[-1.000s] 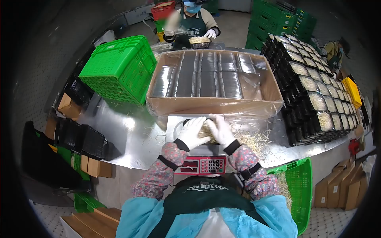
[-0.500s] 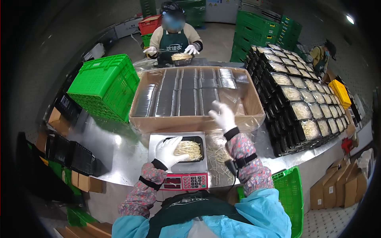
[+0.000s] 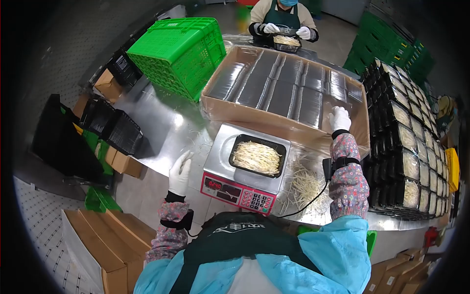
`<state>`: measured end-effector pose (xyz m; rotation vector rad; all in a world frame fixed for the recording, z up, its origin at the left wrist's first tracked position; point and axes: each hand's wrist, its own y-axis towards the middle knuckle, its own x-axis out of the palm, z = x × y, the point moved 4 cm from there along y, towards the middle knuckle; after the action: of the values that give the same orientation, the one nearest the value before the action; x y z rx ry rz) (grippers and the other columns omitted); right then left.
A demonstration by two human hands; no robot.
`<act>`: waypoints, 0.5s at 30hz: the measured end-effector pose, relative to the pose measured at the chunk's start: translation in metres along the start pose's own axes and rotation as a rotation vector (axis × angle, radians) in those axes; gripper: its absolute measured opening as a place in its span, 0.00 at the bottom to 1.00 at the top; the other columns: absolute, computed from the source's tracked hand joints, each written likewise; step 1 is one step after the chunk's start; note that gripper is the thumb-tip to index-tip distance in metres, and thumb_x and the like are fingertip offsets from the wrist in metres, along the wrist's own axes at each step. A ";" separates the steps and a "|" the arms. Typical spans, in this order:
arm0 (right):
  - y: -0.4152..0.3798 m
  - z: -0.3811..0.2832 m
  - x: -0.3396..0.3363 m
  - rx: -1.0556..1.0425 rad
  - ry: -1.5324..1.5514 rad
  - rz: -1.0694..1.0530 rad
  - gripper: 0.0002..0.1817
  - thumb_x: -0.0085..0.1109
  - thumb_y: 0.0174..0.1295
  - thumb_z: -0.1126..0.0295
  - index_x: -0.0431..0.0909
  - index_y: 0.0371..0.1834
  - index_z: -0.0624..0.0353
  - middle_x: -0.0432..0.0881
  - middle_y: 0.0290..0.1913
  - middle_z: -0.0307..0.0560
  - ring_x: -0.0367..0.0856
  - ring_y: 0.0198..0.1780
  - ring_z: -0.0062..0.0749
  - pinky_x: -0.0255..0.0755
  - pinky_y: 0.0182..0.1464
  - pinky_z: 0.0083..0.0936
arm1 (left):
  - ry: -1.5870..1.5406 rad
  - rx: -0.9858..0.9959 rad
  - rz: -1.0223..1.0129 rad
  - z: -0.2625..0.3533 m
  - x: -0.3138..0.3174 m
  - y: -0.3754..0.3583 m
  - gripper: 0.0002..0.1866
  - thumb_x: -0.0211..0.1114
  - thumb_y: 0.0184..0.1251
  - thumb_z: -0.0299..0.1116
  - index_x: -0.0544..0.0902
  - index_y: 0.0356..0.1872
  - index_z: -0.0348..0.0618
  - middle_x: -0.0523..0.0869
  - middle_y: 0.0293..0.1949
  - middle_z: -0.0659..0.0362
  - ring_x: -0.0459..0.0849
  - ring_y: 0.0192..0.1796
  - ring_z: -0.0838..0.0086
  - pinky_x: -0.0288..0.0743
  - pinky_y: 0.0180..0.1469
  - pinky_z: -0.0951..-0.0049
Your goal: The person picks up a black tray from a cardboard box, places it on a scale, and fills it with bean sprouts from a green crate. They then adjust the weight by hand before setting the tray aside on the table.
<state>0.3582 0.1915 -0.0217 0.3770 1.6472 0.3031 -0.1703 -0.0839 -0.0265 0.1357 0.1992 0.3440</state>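
Observation:
A black plastic tray of bean sprouts (image 3: 256, 158) rests on the digital scale (image 3: 222, 147), whose red display is lit. My left hand (image 3: 180, 175), white-gloved, hovers left of the scale, fingers stretched out and holding nothing. My right hand (image 3: 340, 120), gloved too, reaches into the cardboard carton (image 3: 289, 128) at its near right corner. Its fingers are curled down by the clear plastic lids (image 3: 329, 109); what lies between them is hidden. Rows of stacked lids (image 3: 281, 100) fill much of the carton. Loose sprouts (image 3: 304, 188) lie right of the scale.
Stacked packed trays (image 3: 409, 142) rise at the right. A green crate (image 3: 178, 54) stands at the back left, black trays (image 3: 117, 128) at the left edge. Across the table, a co-worker (image 3: 284, 22) holds something thin above a filled tray (image 3: 286, 43).
My left hand has left the tray and moved to the left of the scale. My right hand has gone down into the carton's right corner. The view has turned and shifted.

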 end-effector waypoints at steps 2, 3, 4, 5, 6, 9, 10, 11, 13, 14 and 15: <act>-0.002 -0.002 -0.004 0.038 -0.023 -0.085 0.17 0.66 0.53 0.63 0.80 0.47 0.51 0.80 0.46 0.49 0.80 0.50 0.46 0.75 0.51 0.41 | 0.013 -0.024 0.042 -0.004 -0.009 -0.002 0.17 0.56 0.73 0.26 0.76 0.59 0.31 0.82 0.55 0.51 0.80 0.56 0.72 0.71 0.62 0.73; -0.001 -0.001 -0.004 0.056 -0.015 -0.131 0.18 0.67 0.52 0.63 0.80 0.48 0.51 0.80 0.46 0.49 0.80 0.51 0.46 0.74 0.52 0.41 | -0.022 -0.052 0.053 -0.005 -0.008 0.000 0.17 0.56 0.73 0.26 0.76 0.59 0.31 0.83 0.54 0.52 0.80 0.56 0.72 0.72 0.61 0.74; 0.000 -0.001 -0.004 0.058 -0.028 -0.142 0.14 0.64 0.54 0.64 0.83 0.44 0.51 0.82 0.45 0.51 0.81 0.50 0.47 0.75 0.52 0.40 | -0.060 -0.079 0.063 -0.007 -0.006 0.002 0.17 0.55 0.73 0.26 0.76 0.59 0.32 0.83 0.53 0.53 0.81 0.55 0.73 0.72 0.60 0.74; 0.003 -0.002 -0.003 0.049 -0.025 -0.139 0.14 0.64 0.54 0.64 0.83 0.44 0.51 0.82 0.45 0.51 0.81 0.50 0.47 0.75 0.52 0.40 | -0.061 -0.076 0.072 -0.001 -0.002 0.002 0.17 0.55 0.73 0.26 0.76 0.59 0.32 0.83 0.53 0.53 0.81 0.55 0.73 0.72 0.60 0.74; 0.007 0.000 -0.001 0.079 -0.005 -0.148 0.11 0.61 0.55 0.64 0.84 0.40 0.53 0.84 0.42 0.53 0.83 0.48 0.48 0.76 0.50 0.41 | -0.087 -0.057 0.039 0.007 0.004 0.003 0.16 0.55 0.73 0.26 0.76 0.59 0.32 0.83 0.53 0.53 0.81 0.56 0.73 0.72 0.60 0.74; 0.007 0.004 0.006 0.183 0.016 -0.172 0.12 0.53 0.59 0.63 0.86 0.36 0.54 0.85 0.40 0.57 0.84 0.46 0.50 0.77 0.50 0.43 | -0.145 -0.049 0.008 0.013 0.015 0.003 0.16 0.55 0.74 0.26 0.76 0.59 0.32 0.83 0.53 0.53 0.81 0.56 0.73 0.72 0.61 0.74; 0.004 0.004 0.007 0.165 0.019 -0.156 0.13 0.52 0.60 0.63 0.86 0.36 0.54 0.85 0.41 0.57 0.84 0.46 0.51 0.77 0.50 0.43 | -0.130 -0.006 -0.019 0.016 0.016 0.003 0.16 0.55 0.74 0.26 0.76 0.59 0.32 0.84 0.52 0.53 0.81 0.56 0.72 0.72 0.61 0.74; 0.001 0.001 0.000 0.148 0.022 -0.143 0.13 0.51 0.60 0.62 0.86 0.36 0.54 0.85 0.41 0.57 0.84 0.47 0.51 0.77 0.51 0.43 | -0.113 0.033 -0.047 0.018 0.016 0.002 0.16 0.55 0.73 0.26 0.76 0.59 0.32 0.84 0.52 0.53 0.81 0.56 0.72 0.71 0.61 0.74; 0.002 0.002 -0.011 0.191 0.015 -0.132 0.15 0.49 0.61 0.61 0.85 0.37 0.54 0.85 0.42 0.57 0.84 0.47 0.51 0.77 0.50 0.43 | -0.108 0.035 -0.042 0.017 0.010 0.002 0.17 0.55 0.75 0.30 0.76 0.59 0.33 0.84 0.52 0.53 0.82 0.53 0.73 0.73 0.58 0.76; 0.003 -0.001 -0.028 0.235 -0.003 -0.071 0.14 0.52 0.62 0.59 0.85 0.38 0.52 0.84 0.42 0.57 0.83 0.48 0.51 0.76 0.51 0.42 | -0.102 -0.017 -0.045 0.020 0.006 0.001 0.18 0.54 0.75 0.32 0.75 0.60 0.33 0.84 0.51 0.52 0.83 0.52 0.73 0.75 0.55 0.75; 0.004 -0.003 -0.050 0.278 -0.023 -0.011 0.13 0.54 0.62 0.58 0.84 0.40 0.50 0.84 0.42 0.56 0.81 0.49 0.51 0.75 0.52 0.41 | -0.099 -0.072 -0.046 0.023 0.004 0.001 0.19 0.54 0.76 0.35 0.75 0.60 0.33 0.85 0.50 0.52 0.83 0.51 0.73 0.76 0.53 0.75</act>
<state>0.3600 0.1746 0.0258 0.5777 1.6718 0.0602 -0.1623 -0.0834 -0.0047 0.0769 0.0918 0.2972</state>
